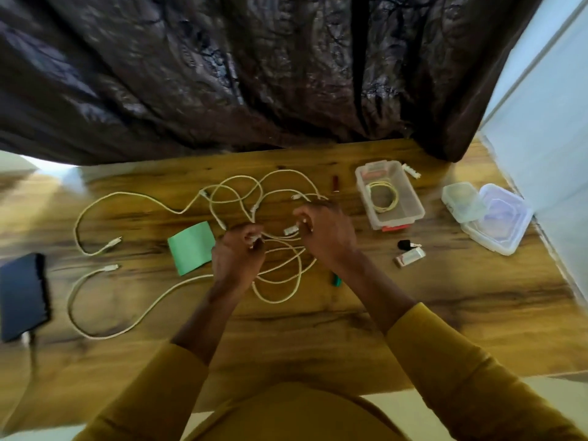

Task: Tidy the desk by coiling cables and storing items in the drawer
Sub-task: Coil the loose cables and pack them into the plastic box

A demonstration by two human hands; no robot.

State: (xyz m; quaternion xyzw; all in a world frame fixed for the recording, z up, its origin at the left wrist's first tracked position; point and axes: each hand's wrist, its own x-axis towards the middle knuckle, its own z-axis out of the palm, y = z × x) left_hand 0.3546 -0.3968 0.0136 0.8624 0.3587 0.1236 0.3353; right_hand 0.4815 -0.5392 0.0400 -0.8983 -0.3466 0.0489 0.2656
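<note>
Left hand (238, 259) and right hand (324, 232) each pinch the tangled white cable (280, 275), fingers curled. It lies on the wooden tabletop (413, 313).

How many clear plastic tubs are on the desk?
3: one oblong container holding a coiled cable right of the hands, a small tub and a flat square box farther right.

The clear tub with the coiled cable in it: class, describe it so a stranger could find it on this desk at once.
Start at the far edge of the wooden desk, below the dark curtain, and look right of the right hand. There stands an oblong clear tub with red clips at both ends. Unlike the two clear containers further right, it holds a small coiled cable.
</note>
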